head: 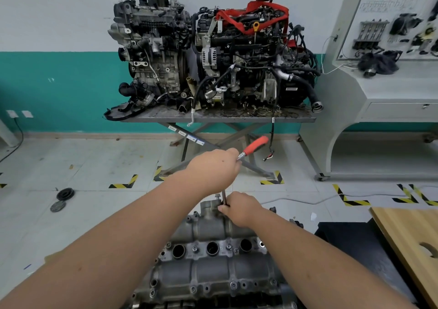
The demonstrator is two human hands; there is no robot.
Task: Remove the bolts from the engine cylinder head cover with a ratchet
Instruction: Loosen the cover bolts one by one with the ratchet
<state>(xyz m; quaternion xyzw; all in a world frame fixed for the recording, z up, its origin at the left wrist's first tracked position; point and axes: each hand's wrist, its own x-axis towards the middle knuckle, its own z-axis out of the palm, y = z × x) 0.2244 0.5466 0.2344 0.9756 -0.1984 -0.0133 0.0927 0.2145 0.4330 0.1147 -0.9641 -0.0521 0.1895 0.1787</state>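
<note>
The grey metal cylinder head cover [213, 270] lies at the bottom centre, with several bolts along its edges and three round holes across its middle. My left hand [213, 168] grips the ratchet [254, 145] near its head; the red handle sticks out up and to the right. A thin extension bar [223, 197] runs down from the ratchet to the cover's far end. My right hand [239, 210] pinches the lower end of that bar, right beside a raised bolt [217, 196]. The socket itself is hidden by my fingers.
Two engines [213, 54] stand on a scissor lift table [218, 116] ahead. A grey training bench [379, 76] is at the right, a wooden board [410, 237] at lower right. Round parts [65, 193] lie on the floor at left. A white cable [308, 200] crosses the floor.
</note>
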